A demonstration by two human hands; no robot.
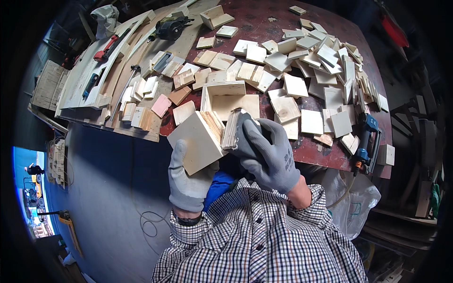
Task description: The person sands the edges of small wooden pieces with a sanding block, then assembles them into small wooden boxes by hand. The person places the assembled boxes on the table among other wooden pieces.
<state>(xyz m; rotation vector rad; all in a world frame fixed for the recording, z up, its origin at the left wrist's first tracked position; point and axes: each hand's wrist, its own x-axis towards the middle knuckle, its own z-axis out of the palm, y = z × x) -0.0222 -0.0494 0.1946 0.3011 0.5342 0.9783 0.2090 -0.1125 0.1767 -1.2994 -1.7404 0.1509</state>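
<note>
My left hand, in a grey work glove, is closed round a pale square wooden piece and holds it tilted above the near table edge. The piece has a flat face toward me and a layered edge on its right. My right hand, also gloved, grips a sanding block, a layered wooden block with a dark grey sheet wrapped round it. The block is up against or very close to the piece's right edge; whether they touch I cannot tell. Just behind both sits an open wooden corner assembly.
Many loose wooden squares cover the dark red table. A blue air nailer with a hose lies at the right edge. On the left boards lie a red-handled tool and a dark power tool. A plastic bag hangs below.
</note>
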